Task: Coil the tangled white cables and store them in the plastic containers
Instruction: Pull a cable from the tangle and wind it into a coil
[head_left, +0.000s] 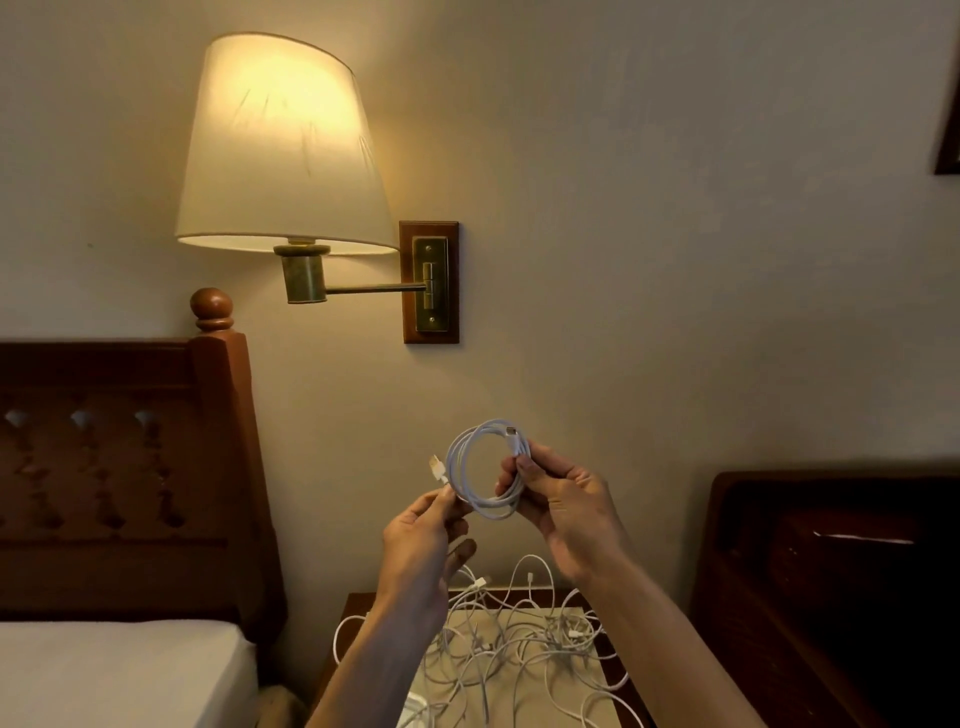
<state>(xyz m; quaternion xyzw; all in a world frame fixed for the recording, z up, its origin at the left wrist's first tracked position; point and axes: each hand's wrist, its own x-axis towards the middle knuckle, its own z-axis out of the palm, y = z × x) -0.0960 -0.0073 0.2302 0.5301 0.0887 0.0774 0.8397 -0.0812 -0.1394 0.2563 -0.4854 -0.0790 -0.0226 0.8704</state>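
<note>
A white cable wound into a small coil (480, 506) is held up in front of the wall. My right hand (563, 512) grips the coil's right side, near a plug end at the top. My left hand (426, 545) pinches the coil's lower left, where a USB plug sticks up. Below, a tangle of white cables (514, 639) lies spread over the nightstand (561, 691). A bit of a clear plastic container (415, 706) shows at the bottom edge, mostly hidden by my left forearm.
A lit wall lamp (283, 150) on a brass arm hangs above. A wooden headboard (124, 467) and white mattress (119, 675) stand to the left. Dark wooden furniture (831, 571) stands at the right.
</note>
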